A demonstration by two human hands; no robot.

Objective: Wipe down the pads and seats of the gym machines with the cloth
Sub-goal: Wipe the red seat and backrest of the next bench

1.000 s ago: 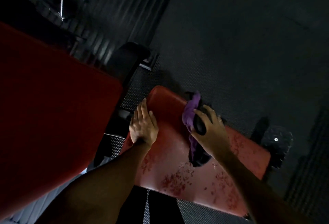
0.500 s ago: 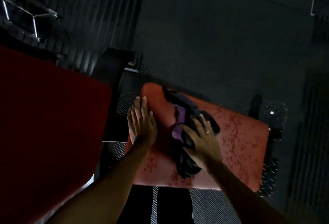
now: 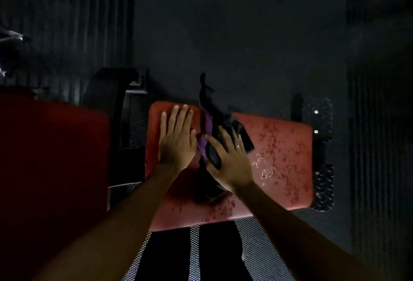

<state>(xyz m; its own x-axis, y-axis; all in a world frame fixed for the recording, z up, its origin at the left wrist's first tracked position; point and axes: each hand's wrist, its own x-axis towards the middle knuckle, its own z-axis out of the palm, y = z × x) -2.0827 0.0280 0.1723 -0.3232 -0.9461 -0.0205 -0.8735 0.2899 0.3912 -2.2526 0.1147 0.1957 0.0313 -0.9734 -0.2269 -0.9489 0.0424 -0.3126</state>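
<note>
Since the earlier frame, right hand [image 3: 230, 160] has drawn beside left hand [image 3: 176, 137]. Its thumb and curled fingers grip the purple-and-black bunched cloth [image 3: 214, 120], long axis running top-to-bottom across the red padded seat [image 3: 279, 146] at frame centre. Left fingers lie straight and flat. Speckled surface extends frame-right of the cloth.

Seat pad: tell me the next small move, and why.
Probably sweep the cloth rightward across the seat pad. The right hand grips it bunched near the middle, speckles, some glistening, cover the pad's right half, and the left hand lies flat on the left end.
</note>
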